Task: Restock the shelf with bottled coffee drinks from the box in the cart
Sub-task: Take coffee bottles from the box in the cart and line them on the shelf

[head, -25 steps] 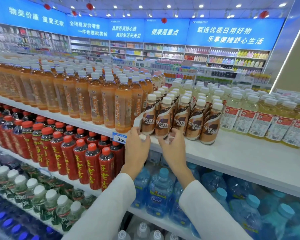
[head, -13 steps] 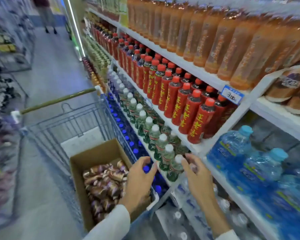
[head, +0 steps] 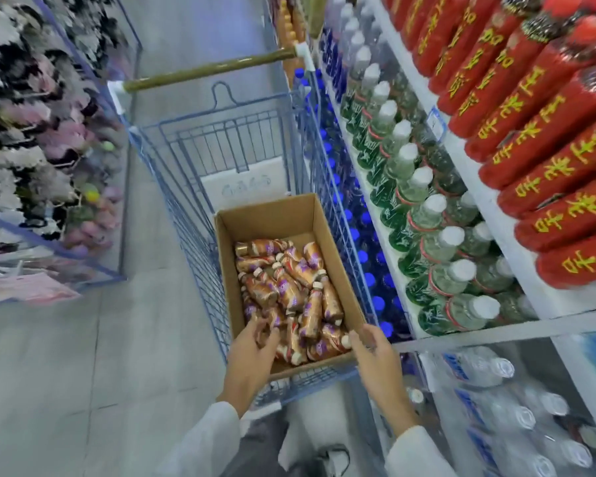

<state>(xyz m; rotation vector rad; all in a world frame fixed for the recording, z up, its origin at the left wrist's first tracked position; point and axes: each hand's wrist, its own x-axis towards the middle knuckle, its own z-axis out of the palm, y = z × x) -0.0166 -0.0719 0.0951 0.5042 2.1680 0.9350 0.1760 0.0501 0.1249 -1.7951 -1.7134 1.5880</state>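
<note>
Red bottles (head: 544, 132) with yellow lettering fill the upper right. White-capped, green-labelled bottles (head: 424, 215) stand in rows below them, with blue-capped bottles (head: 369, 256) lower still. A wire bin (head: 31, 132) of soft goods stands at left on the grey floor (head: 83, 373).

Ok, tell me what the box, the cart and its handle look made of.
Box: matte brown cardboard, raw cut edges. Cart: thin metal wire, seemingly with a blue coated finish. Handle: olive bar, probably plastic over tube, with white end caps.

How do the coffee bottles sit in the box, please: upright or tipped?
Tipped: the coffee bottles lie jumbled on their sides in the box.
</note>
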